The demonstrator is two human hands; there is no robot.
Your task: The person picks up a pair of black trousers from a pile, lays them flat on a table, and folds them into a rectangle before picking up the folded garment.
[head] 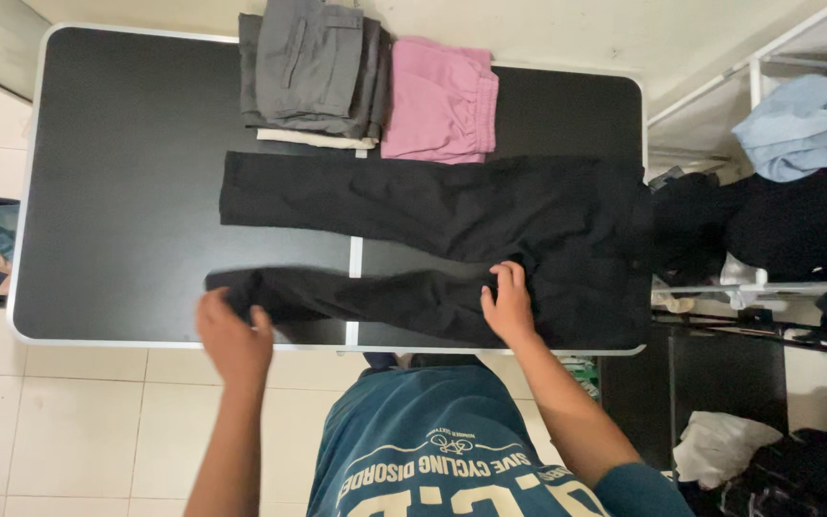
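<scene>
Head view, looking straight down: a pair of long black cloth trousers [452, 239] lies spread across the black folding table with a pale metal rim [98, 191], legs running to the left, waist hanging off the right end. The left hand [234, 337] is at the hem of the near leg by the table's front edge, fingers curled over the cloth; whether they pinch it I cannot tell. The right hand [507, 304] lies flat, fingers together, pressing the near leg close to the crotch. To my eye the good way here is to keep that right palm as an anchor while the hem end is drawn taut and level with the far leg. Beyond, a folded grey trouser stack [313, 72] and folded pink shorts [440, 101] sit side by side, touching.
</scene>
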